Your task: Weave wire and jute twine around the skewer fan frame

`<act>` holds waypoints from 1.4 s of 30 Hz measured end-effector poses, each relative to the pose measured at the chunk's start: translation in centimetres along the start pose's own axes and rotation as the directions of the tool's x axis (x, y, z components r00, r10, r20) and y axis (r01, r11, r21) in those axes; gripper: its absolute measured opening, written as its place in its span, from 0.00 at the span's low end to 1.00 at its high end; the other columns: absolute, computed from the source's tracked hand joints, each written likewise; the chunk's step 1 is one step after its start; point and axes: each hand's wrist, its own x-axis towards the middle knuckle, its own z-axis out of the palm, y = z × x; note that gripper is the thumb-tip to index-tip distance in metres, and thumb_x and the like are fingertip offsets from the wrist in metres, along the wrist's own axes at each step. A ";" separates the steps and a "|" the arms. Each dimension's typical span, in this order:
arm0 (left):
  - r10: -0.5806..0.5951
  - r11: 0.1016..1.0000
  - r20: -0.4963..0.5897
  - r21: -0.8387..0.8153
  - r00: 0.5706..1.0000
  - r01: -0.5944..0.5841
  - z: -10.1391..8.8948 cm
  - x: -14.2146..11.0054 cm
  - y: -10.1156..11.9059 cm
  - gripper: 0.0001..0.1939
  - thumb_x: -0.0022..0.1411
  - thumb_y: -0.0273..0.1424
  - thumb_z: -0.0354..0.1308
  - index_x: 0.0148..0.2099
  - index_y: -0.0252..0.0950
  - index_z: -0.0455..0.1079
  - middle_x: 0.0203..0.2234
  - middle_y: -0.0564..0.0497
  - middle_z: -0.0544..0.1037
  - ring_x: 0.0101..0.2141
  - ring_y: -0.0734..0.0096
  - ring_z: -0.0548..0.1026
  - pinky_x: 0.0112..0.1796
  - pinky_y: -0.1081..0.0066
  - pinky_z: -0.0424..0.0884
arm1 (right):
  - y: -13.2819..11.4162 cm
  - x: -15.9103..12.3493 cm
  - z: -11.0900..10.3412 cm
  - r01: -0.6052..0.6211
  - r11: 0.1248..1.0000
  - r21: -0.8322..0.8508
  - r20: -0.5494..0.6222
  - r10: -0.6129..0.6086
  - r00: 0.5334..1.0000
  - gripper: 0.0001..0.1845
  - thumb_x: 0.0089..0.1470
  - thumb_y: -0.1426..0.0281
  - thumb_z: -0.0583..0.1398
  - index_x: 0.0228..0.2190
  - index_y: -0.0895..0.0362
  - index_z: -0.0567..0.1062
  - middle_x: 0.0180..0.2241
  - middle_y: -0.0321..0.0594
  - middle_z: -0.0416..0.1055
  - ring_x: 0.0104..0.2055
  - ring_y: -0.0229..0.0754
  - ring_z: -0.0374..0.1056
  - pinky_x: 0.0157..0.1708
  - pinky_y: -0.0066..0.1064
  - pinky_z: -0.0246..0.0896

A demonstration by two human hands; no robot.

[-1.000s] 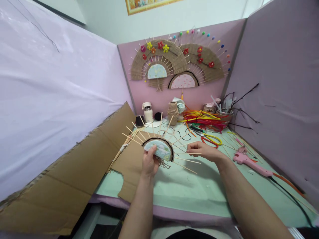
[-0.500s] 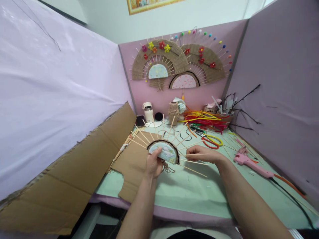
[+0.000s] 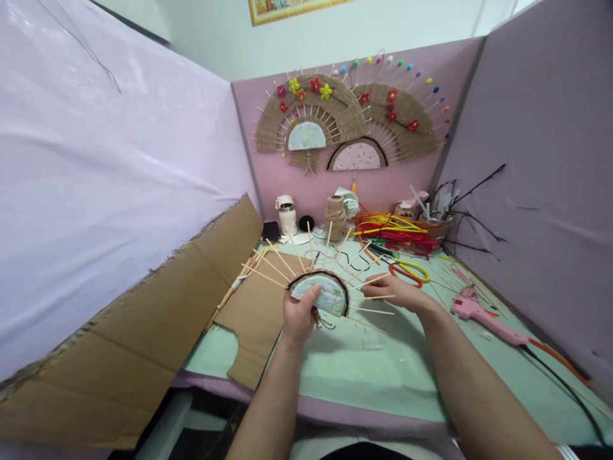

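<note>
My left hand (image 3: 299, 316) grips a half-round fan base (image 3: 328, 295) at its lower left, thumb on the front. Pale blue patterned fabric covers the base, with a dark cord along its curved edge. Thin wooden sticks (image 3: 329, 246) fan outward from that curve, and loose twine (image 3: 324, 321) hangs below. To the right, my right hand (image 3: 395, 292) is closed among the right-hand sticks, its fingers curled together. Whatever those fingers pinch is too small or hidden to make out.
A cardboard piece (image 3: 256, 306) lies left on the green table. Behind stand a twine spool (image 3: 336, 217) and a white bottle (image 3: 287, 216). Scissors (image 3: 409, 273), coloured pipe cleaners (image 3: 397, 231) and a pink glue gun (image 3: 488, 319) are at right. Finished fans (image 3: 311, 105) hang on the back panel.
My left hand has carried the fan base rightward, and its sticks have shifted and turned a little. My right hand stays closed beside the right-hand sticks, having moved only slightly.
</note>
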 end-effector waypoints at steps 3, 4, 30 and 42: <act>-0.026 0.999 -0.007 -0.033 1.000 0.025 -0.1 0.0 0.1 0.23 0.43 0.29 0.67 0.45 0.37 0.70 0.28 0.54 0.77 0.28 0.73 0.75 0.31 0.73 0.70 | -0.6 0.1 -0.1 0.067 0.997 0.044 -0.074 -0.064 0.995 0.20 0.50 0.54 0.58 0.30 0.59 0.76 0.30 0.41 0.72 0.33 0.42 0.66 0.33 0.32 0.59; -0.037 0.998 -0.006 -0.042 0.999 0.037 -0.1 0.1 0.2 0.24 0.44 0.29 0.67 0.46 0.38 0.70 0.28 0.54 0.77 0.28 0.73 0.75 0.31 0.73 0.70 | -0.9 0.1 0.0 0.100 0.993 0.064 -0.127 -0.092 0.988 0.20 0.50 0.54 0.58 0.34 0.58 0.77 0.35 0.43 0.73 0.38 0.45 0.67 0.39 0.34 0.60; -0.240 0.967 -0.036 -0.102 0.970 0.235 0.3 0.3 -0.3 0.19 0.44 0.31 0.67 0.41 0.35 0.71 0.28 0.53 0.78 0.27 0.74 0.75 0.29 0.76 0.68 | -2.7 0.0 4.0 0.094 0.742 0.664 -0.017 -0.111 0.994 0.21 0.43 0.61 0.65 0.39 0.59 0.76 0.19 0.32 0.62 0.20 0.30 0.50 0.22 0.26 0.46; -0.407 0.897 0.105 -0.139 0.907 0.419 0.2 0.2 -0.9 0.20 0.47 0.36 0.63 0.43 0.32 0.72 0.31 0.46 0.80 0.34 0.63 0.78 0.35 0.70 0.72 | -2.3 0.0 4.3 0.094 0.734 0.673 -0.009 -0.119 0.993 0.22 0.41 0.60 0.66 0.39 0.57 0.77 0.24 0.37 0.69 0.25 0.36 0.60 0.26 0.29 0.53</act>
